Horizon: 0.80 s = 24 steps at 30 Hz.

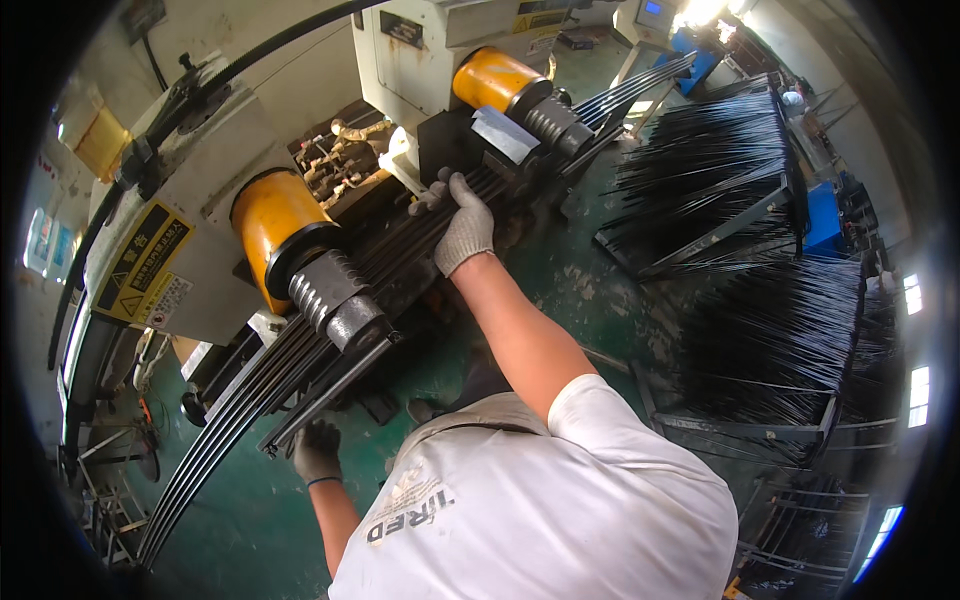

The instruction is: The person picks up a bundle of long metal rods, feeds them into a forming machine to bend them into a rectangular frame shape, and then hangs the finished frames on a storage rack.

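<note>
Several long, thin dark metal rods (225,415) run side by side diagonally through a machine, from the lower left to the upper right. My right hand (466,225), in a light knitted glove, reaches across to the middle of the rods; its fingers curl over them between two ribbed black rollers. The nearer ribbed roller (335,295) sits on an orange-yellow cylinder (285,230). In a darker-looking glove, my left hand (318,452) is low beside the near end of a straight metal bar (330,390). Its fingers are in shadow, and I cannot tell whether they grip anything.
A second orange-yellow cylinder (497,78) with its own ribbed roller (560,125) stands farther along the machine. Metal racks with bundles of dark rods (705,175) stand on the right, more bundled rods (765,345) nearer. A metal frame (110,470) is at lower left.
</note>
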Motion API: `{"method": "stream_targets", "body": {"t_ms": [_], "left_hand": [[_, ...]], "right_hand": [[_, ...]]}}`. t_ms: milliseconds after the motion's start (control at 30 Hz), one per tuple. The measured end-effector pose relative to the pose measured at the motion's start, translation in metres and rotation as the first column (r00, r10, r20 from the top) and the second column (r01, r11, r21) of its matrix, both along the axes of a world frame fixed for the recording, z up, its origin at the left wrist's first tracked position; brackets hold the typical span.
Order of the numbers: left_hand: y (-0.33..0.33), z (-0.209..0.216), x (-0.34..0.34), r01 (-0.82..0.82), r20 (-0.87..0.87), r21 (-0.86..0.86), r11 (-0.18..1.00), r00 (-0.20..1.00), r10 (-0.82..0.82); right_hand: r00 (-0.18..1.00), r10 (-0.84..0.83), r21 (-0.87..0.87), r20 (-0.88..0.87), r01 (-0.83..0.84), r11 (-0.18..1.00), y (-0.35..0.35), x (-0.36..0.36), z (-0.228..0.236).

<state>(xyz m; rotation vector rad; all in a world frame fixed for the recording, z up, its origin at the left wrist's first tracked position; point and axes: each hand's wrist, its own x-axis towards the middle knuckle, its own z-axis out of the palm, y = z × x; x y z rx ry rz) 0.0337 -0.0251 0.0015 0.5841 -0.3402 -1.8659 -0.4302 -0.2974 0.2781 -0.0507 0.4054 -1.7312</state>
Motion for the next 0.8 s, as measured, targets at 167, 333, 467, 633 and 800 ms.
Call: {"method": "stream_targets", "body": {"t_ms": [167,333,467,633,800], "left_hand": [[0.028,0.012,0.062,-0.321,0.676,-0.195,0.927,0.64,0.364],[-0.008,0.187,0.018,-0.835,0.362,0.178,0.52,0.547,0.755],[0.0,0.182,0.079,-0.773,0.576,-0.266,0.576,0.351,0.738],[-0.014,0.258,0.02,-0.375,0.848,-0.454,0.808,-0.461,0.263],[-0.015,0.337,0.044,-0.218,0.512,-0.813,0.539,-0.71,0.484]], "right_hand": [[0.998,0.045,0.024,0.035,-0.046,0.999,-0.001,0.017,0.009],[0.999,0.032,0.01,0.034,-0.032,0.999,-0.001,0.005,0.003],[0.999,0.041,0.014,-0.02,-0.041,0.999,-0.004,0.017,0.003],[1.0,0.017,0.062,-0.017,-0.016,0.998,-0.001,0.009,0.001],[1.0,0.017,0.046,0.009,-0.017,0.999,-0.008,0.013,-0.009]]}}
